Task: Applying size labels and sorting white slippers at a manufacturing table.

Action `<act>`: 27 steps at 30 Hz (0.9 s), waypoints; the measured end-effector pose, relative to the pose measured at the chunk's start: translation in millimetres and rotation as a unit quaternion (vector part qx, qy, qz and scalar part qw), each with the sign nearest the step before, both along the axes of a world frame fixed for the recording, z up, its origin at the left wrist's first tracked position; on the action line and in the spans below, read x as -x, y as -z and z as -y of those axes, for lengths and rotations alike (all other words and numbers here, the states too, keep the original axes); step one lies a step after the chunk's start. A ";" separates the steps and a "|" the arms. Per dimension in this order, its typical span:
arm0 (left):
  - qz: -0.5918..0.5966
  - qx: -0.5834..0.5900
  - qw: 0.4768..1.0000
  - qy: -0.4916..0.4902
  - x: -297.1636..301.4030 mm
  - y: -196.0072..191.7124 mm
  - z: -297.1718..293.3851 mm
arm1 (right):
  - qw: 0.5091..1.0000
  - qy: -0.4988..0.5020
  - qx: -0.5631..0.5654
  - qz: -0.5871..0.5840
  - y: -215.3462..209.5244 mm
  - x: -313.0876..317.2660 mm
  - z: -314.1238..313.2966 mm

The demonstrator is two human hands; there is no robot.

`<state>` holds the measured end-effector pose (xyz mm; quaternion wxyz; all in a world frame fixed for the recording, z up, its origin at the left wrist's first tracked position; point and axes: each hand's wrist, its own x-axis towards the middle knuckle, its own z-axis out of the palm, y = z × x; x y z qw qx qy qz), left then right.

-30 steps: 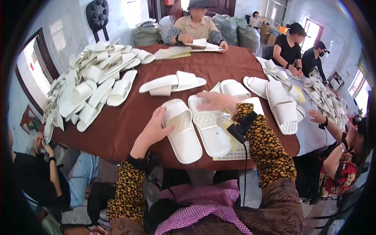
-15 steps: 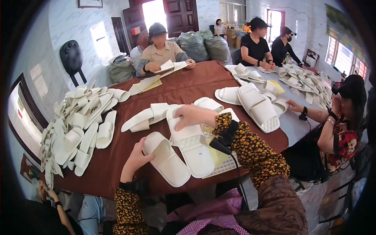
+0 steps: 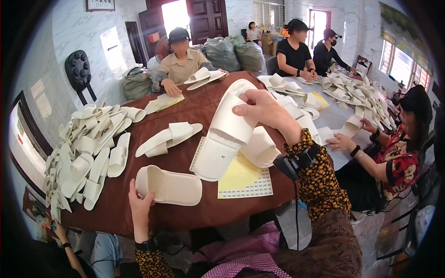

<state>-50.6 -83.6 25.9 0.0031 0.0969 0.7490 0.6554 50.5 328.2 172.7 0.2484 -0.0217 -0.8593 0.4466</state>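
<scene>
The right hand [image 3: 262,109] has its grip pinched on the strap end of a white slipper [image 3: 222,139], holding it tilted above the brown surface [image 3: 185,160] so its heel hangs over a yellow sticker sheet [image 3: 243,178]. The left hand [image 3: 139,204] closes its grip on the heel of a second white slipper [image 3: 169,185], which lies flat near the surface's front edge. No box or tray shows here: a loose slipper heap [image 3: 88,153] lies at the left, and stuffed grey sacks [image 3: 232,53] stand beyond the far side.

The raised slipper [image 3: 225,134] hides part of the yellow sticker sheet [image 3: 244,180].
</scene>
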 end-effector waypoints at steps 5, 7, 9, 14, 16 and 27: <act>-0.018 -0.021 0.999 -0.041 -2.7 -0.7 1.8 | 0.997 0.047 0.063 -0.010 9.6 -8.4 -5.5; -0.018 -0.025 0.999 -0.045 0.9 4.1 5.7 | 0.995 0.052 0.081 -0.016 13.0 -8.7 -10.3; -0.109 0.024 0.987 -0.113 8.0 17.1 11.7 | 0.979 -0.013 0.201 -0.017 12.7 -7.1 -11.6; -0.120 0.074 0.977 -0.160 -5.2 16.9 -6.3 | 0.966 -0.018 0.258 0.002 47.1 4.8 2.2; -0.123 0.041 0.978 -0.161 -13.9 20.3 -16.8 | 0.974 -0.010 0.221 0.057 62.5 5.7 15.4; -0.142 0.207 0.961 -0.118 -28.3 39.8 -27.0 | 0.919 -0.124 0.315 0.203 107.1 9.0 80.3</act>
